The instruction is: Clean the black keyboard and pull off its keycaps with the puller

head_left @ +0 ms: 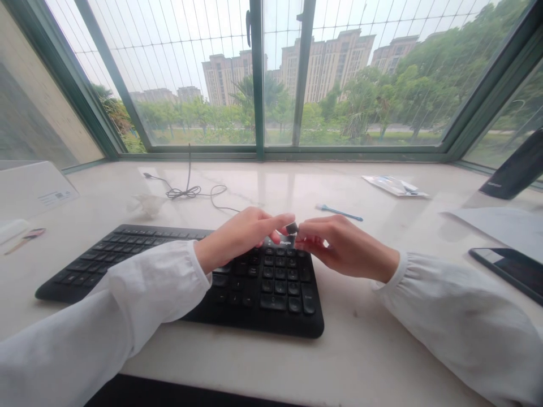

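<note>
Above the upper right of a black keyboard [271, 322], my hands meet with their fingers curled in. My left hand [250, 229] pinches a small black piece that looks like a keycap [292, 228] between thumb and fingers. My right hand [335, 240] is closed at the right side of that piece, its fingertips pressed together. What lies between the right fingertips is too small to make out. The keyboard rests on the white surface, with its number pad just below the hands; my left forearm covers part of the keys.
Behind the hands lie a thin blue brush-like tool [339, 212] and a coiled black cable [184, 192]. A clear packet [394, 185] is farther back. To the right are a phone [509, 271], white paper [500, 226] and a dark upright object [515, 167]. A white box [34, 186] stands left.
</note>
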Available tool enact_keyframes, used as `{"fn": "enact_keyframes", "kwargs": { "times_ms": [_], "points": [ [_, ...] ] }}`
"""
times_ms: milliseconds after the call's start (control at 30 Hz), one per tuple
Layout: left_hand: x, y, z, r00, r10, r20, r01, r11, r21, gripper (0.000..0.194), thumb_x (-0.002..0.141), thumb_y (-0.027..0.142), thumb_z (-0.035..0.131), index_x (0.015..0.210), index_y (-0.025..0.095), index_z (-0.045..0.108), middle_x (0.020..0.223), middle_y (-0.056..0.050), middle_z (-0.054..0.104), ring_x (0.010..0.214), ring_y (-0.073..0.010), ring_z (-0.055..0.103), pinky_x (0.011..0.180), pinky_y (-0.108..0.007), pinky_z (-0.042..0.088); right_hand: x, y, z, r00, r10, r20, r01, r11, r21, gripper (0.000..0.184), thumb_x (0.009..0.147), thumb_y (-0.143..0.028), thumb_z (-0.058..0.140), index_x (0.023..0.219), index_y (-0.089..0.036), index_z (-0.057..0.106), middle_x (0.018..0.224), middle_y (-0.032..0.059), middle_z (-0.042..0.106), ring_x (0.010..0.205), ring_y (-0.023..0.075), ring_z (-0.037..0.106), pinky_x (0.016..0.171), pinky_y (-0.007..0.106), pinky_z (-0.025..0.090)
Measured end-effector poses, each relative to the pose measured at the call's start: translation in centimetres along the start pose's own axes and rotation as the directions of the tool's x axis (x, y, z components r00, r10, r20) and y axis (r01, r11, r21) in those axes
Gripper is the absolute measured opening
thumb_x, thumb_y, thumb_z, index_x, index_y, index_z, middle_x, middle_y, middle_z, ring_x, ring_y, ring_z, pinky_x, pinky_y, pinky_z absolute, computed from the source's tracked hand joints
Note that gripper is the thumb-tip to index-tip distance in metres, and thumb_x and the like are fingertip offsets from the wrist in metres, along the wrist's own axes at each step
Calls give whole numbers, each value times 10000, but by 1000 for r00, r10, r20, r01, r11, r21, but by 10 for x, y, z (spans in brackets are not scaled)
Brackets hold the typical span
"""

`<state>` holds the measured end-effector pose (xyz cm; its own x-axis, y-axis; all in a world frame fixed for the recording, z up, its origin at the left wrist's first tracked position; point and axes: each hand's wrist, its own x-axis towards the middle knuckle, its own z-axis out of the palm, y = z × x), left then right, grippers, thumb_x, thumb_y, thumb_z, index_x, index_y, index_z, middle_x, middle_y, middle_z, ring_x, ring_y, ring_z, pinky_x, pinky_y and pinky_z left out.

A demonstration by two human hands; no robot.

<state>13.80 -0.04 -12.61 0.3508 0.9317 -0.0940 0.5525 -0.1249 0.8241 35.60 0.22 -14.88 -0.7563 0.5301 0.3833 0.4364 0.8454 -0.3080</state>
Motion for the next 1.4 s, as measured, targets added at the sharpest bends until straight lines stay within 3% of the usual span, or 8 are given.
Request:
{"fn": "enact_keyframes", "kwargs": {
  "times_ms": [200,333,467,633,800,967,1167,1400],
  "points": [
    [3,4,2,969,-206,133,229,955,-190,590,762,713,597,881,143,691,852,-63,708,458,-52,291,444,-243,182,-1,-2,-2,1000,-12,25,12,1000,-17,192,955,-164,471,820,-177,607,726,27,620,637,124,525,627,245,372],
    [4,5,2,962,-170,213,234,916,-326,481,741,619,690,859,154,655,787,-16,652,463,-35,230,445,-243,100,-1,-2,-2,1000,-12,15,12,1000,-4,185,964,-186,483,879,-172,647,763,33,644,667,124,554,642,240,381],
    [3,6,1,963,-128,239,217,891,-398,434,699,541,766,724,157,566,582,59,439,476,-48,202,451,-255,95,-1,-1,0,999,38,-36,-39,999,-12,206,946,-214,535,797,-171,670,699,16,652,625,111,545,628,232,378],
    [3,8,1,974,-154,165,202,922,-329,478,673,596,767,719,165,564,534,76,373,485,-67,230,472,-264,136,-1,-2,3,976,202,-78,-199,979,51,161,883,-239,633,757,-192,722,623,-9,645,568,96,529,592,220,376],
    [4,5,1,982,-104,161,146,950,-277,506,703,658,710,752,171,580,566,63,419,505,-76,274,488,-260,166,-3,-2,-3,933,358,-24,-347,917,199,133,854,-315,675,836,-208,752,611,-17,679,546,102,575,572,220,410],
    [5,3,4,995,-37,97,58,974,-217,528,717,692,667,740,168,613,561,57,411,512,-87,295,497,-265,205,-4,-1,-8,947,316,-57,-298,932,206,165,845,-324,673,771,-196,745,719,18,720,647,128,617,621,235,453],
    [7,-1,5,999,8,48,1,981,-193,528,740,691,645,774,165,655,562,60,375,519,-87,275,503,-260,203,-2,-1,-1,933,360,9,-346,888,304,116,837,-170,593,739,-180,654,627,-17,643,577,105,566,567,224,421],
    [10,-3,6,1000,-10,-7,9,992,-126,556,736,704,628,795,154,680,536,48,417,513,-99,321,505,-257,228,-3,2,6,931,364,32,-345,846,408,174,880,-262,562,727,-181,584,595,-23,577,562,106,529,562,237,417]
  ]
}}
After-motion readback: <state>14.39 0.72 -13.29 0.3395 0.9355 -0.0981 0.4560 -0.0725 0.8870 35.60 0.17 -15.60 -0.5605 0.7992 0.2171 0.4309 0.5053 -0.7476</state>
